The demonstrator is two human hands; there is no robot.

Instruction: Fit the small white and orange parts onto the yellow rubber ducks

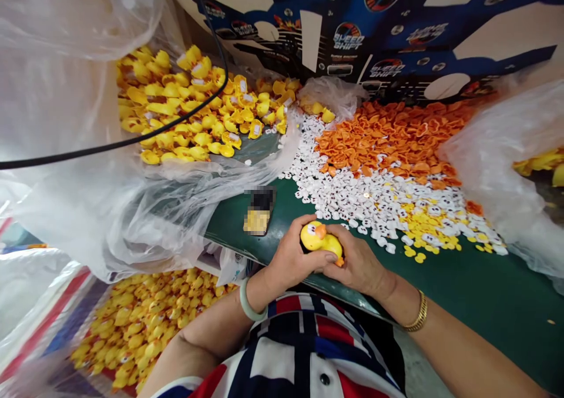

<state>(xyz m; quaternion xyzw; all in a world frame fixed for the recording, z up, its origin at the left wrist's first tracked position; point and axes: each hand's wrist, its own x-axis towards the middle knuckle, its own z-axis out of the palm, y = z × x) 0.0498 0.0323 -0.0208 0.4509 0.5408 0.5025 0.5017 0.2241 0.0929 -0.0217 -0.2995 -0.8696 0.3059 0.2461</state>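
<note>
Between my two hands is a small yellow toy duck point(314, 237) with an orange beak and white eye pieces, held just above the table's front edge. My left hand point(291, 256) is closed around its left side, the thumb lying across the front. On the other side my right hand point(359, 261) grips the duck's body and tail end, fingers wrapped round. Just beyond the hands spread white eye pieces point(348, 195), with small yellow pieces point(425, 227) among them at the right. Behind these lies a heap of orange beak pieces point(388, 136).
Yellow duck shells point(189, 110) are heaped at the back left on plastic sheeting. A partly blurred phone-like object point(259, 210) lies on the green table point(467, 310). Below left, a large bag holds many yellow ducks point(154, 315). A black cable point(176, 121) hangs across the left. Printed cardboard point(352, 33) stands behind.
</note>
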